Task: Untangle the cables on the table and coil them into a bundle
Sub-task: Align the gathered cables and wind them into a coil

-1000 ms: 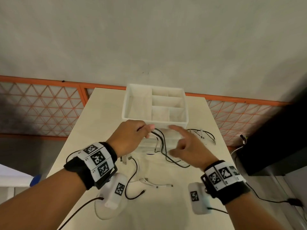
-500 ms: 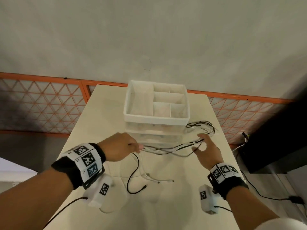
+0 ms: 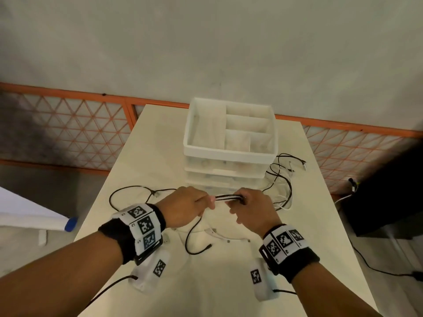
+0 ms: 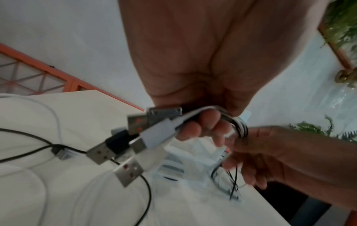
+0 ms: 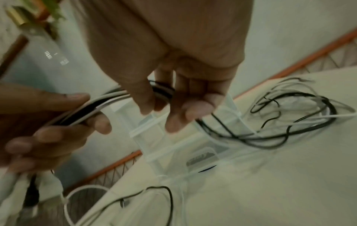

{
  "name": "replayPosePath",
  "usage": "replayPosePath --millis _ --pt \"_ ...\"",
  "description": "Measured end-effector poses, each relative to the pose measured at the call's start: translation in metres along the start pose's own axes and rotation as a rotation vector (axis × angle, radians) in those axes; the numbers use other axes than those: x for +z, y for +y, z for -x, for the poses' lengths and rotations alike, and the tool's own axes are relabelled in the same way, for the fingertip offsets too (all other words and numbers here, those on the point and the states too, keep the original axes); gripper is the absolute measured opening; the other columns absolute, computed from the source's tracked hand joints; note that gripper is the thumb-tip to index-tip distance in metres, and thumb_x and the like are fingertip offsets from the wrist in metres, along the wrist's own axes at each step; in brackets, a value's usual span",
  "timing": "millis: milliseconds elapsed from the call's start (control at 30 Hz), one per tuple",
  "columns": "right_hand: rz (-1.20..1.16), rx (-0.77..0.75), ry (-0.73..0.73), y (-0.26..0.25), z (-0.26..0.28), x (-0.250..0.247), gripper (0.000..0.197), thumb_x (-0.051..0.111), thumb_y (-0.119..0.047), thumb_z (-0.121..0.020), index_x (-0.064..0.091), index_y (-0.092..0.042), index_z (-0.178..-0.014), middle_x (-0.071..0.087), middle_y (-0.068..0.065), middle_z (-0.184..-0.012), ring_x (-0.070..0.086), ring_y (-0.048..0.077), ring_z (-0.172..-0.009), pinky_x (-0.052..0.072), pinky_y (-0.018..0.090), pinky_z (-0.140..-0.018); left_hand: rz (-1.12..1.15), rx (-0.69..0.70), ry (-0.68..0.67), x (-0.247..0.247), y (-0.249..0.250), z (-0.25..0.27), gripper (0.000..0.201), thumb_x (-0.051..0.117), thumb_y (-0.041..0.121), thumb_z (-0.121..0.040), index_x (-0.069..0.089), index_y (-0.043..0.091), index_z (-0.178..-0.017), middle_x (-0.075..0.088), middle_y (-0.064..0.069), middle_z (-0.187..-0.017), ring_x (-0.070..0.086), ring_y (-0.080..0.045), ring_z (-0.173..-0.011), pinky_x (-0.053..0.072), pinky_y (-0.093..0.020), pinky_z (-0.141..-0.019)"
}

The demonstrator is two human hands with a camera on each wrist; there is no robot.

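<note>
Nearest the wearer, loose black and white ends lie on the tabletop [image 3: 229, 282], not yet gathered. Just beyond, the left hand [image 3: 183, 208] grips the cables [image 3: 229, 197] near their USB plugs [image 4: 135, 137], which hang below its fingers; this hand looks to be the anchor. The right hand [image 3: 250, 208] pinches the same strands beside it, seemingly to draw them straight for coiling. Farther off, remaining loops trail right of the organiser [image 3: 230, 154], still tangled.
</note>
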State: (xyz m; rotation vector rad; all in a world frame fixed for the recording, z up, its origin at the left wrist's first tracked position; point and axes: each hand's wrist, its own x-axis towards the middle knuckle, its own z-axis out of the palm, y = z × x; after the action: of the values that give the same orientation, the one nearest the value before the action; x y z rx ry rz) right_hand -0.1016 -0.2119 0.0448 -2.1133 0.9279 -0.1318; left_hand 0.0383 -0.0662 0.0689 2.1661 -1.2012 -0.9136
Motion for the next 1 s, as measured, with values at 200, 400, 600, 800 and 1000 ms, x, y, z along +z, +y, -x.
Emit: replayPosePath --millis 200,400,600,800,1000 --pt "0.097 -0.08 -0.016 0.015 -0.001 0.038 0.022 0.068 -0.029 -0.087 0.061 -0.039 -0.105 0.07 -0.015 -0.097 0.067 0.014 -0.083 0.051 0.029 -0.084 -0.175 -0.151 -0.091 0.003 -0.022 0.007 0.029 0.047 0.028 -0.099 0.073 0.02 -0.09 0.067 0.001 -0.089 0.058 -0.016 -0.086 0.044 -0.025 -0.075" --pt "0.09 -0.239 -0.287 0.014 0.012 0.071 0.041 0.068 -0.029 -0.084 0.046 -0.046 -0.114 0.069 -0.011 -0.076 0.056 0.002 -0.057 0.057 0.035 -0.073 0.004 -0.274 0.151 -0.001 -0.041 0.013 0.026 0.053 0.022 -0.097 0.075 0.009 -0.097 0.072 -0.012 -0.1 0.065 -0.031 -0.094 0.049 -0.029 -0.074" --pt "0.078 -0.37 -0.245 0.004 0.022 0.105 0.092 0.062 -0.021 -0.085 0.006 -0.052 -0.151 0.056 -0.018 -0.127 0.06 0.009 -0.063 0.057 0.034 -0.08 0.114 -0.423 0.265 -0.007 -0.056 0.009 0.029 0.046 0.018 -0.098 0.074 0.009 -0.097 0.071 -0.011 -0.102 0.064 -0.027 -0.094 0.05 -0.029 -0.074" --pt "0.512 -0.311 -0.646 0.007 0.014 0.119 0.051 0.058 -0.018 -0.087 0.056 -0.043 -0.131 0.055 -0.003 -0.125 0.056 0.021 -0.113 0.048 0.035 -0.099 0.192 -0.461 0.163 0.002 -0.077 0.011 0.029 0.048 0.027 -0.1 0.068 0.016 -0.083 0.063 -0.005 -0.087 0.059 -0.027 -0.085 0.044 -0.029 -0.073" --pt "0.64 -0.28 -0.55 0.021 0.012 0.129 0.013 0.067 -0.027 -0.088 0.069 -0.029 -0.101 0.051 -0.004 -0.12 0.06 0.025 -0.109 0.045 0.032 -0.083 0.029 -0.388 0.104 0.002 -0.081 0.019 0.036 0.057 0.041 -0.095 0.053 0.018 -0.067 0.051 0.003 -0.063 0.048 -0.014 -0.061 0.035 -0.027 -0.056"
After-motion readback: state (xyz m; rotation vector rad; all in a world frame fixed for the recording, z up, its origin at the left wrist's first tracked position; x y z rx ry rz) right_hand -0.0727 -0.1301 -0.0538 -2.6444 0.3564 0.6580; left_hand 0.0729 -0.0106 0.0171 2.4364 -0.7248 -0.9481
